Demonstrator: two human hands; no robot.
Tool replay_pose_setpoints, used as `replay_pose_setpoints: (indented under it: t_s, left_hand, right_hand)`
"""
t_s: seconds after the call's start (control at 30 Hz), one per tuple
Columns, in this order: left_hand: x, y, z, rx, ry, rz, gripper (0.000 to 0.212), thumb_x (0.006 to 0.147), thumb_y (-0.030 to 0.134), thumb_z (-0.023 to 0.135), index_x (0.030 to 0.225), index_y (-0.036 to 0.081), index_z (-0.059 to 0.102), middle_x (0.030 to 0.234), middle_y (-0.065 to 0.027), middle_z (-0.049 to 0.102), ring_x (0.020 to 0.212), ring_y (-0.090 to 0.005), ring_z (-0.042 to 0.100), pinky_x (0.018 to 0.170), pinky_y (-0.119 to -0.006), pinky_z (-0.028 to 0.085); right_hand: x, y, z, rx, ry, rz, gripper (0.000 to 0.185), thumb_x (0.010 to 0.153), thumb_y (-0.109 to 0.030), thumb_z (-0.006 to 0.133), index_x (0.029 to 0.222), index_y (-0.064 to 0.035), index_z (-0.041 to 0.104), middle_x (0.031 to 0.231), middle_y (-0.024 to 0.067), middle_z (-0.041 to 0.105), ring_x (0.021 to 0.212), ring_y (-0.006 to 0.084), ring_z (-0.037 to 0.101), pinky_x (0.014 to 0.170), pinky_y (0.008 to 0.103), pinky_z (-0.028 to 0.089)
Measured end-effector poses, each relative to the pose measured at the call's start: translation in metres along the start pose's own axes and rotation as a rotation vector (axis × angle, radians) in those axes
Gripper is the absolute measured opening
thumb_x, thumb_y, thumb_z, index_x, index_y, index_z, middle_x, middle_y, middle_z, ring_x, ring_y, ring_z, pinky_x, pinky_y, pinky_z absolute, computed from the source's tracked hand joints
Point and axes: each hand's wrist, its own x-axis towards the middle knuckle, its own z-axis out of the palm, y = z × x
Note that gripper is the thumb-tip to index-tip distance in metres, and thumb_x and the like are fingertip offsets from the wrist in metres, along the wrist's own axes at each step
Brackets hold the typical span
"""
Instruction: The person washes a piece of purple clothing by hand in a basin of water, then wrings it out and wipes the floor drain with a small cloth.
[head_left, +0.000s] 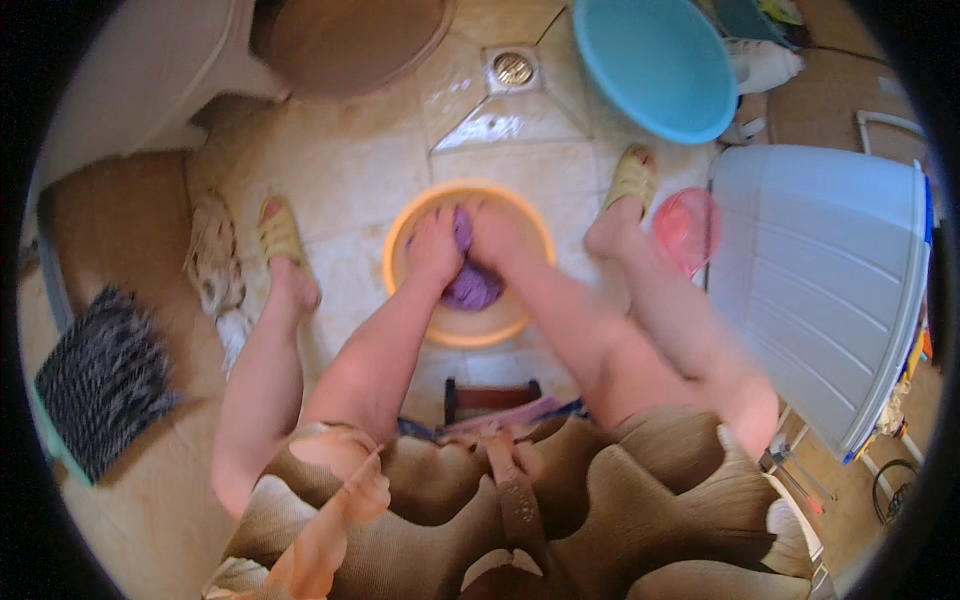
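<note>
An orange-rimmed plastic basin (545, 232) stands on the tiled floor between my feet. A bunched purple cloth (474, 288) lies in it, in what looks like cloudy water. Both of my hands are inside the basin, close together. My left hand (436, 241) grips the cloth from the left side. My right hand (489, 234) presses against the cloth from the right, its fingers blurred and partly hidden. Part of the purple cloth shows between the two hands, and a larger wad bulges out below them.
A blue basin (660, 71) and a brown basin (356, 45) stand beyond, near a floor drain (514, 68). A pink basin (686, 231) leans by a pale ribbed panel (810, 292) at right. Left are crumpled cloth (215, 255) and a dark shaggy mat (109, 382).
</note>
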Motion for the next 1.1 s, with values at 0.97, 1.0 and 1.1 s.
replay_pose_setpoints:
  t_s: [0.97,1.0,1.1]
  left_hand:
    - [-0.04,0.013,-0.031,-0.136,0.146,-0.02,0.064,0.064,0.013,0.071,0.123,0.009,0.046,0.113,-0.0178,0.05,0.112,-0.0362,0.047,0.097,-0.043,0.04]
    - [-0.053,0.01,-0.04,-0.193,0.174,0.082,0.067,0.063,0.015,0.073,0.124,0.009,0.046,0.116,-0.0179,0.05,0.112,-0.0369,0.046,0.098,-0.044,0.04]
    - [-0.073,0.003,-0.052,-0.296,-0.046,0.167,0.089,0.058,0.023,0.08,0.135,0.011,0.038,0.134,-0.0194,0.04,0.121,-0.0402,0.04,0.102,-0.043,0.037]
  right_hand:
    - [-0.039,-0.006,-0.023,-0.095,0.306,-0.359,0.062,0.063,-0.009,0.07,0.121,-0.0079,0.047,0.112,0.0191,0.054,0.107,0.0386,0.052,0.09,0.044,0.046]
    - [-0.052,-0.011,-0.03,-0.073,0.391,-0.486,0.067,0.063,-0.01,0.071,0.125,-0.0091,0.045,0.114,0.0195,0.052,0.108,0.0391,0.052,0.09,0.0434,0.046]
    - [-0.083,-0.009,-0.049,-0.001,-0.034,-0.328,0.085,0.06,-0.012,0.074,0.137,-0.0155,0.036,0.123,0.0194,0.048,0.112,0.0391,0.05,0.093,0.0431,0.045]
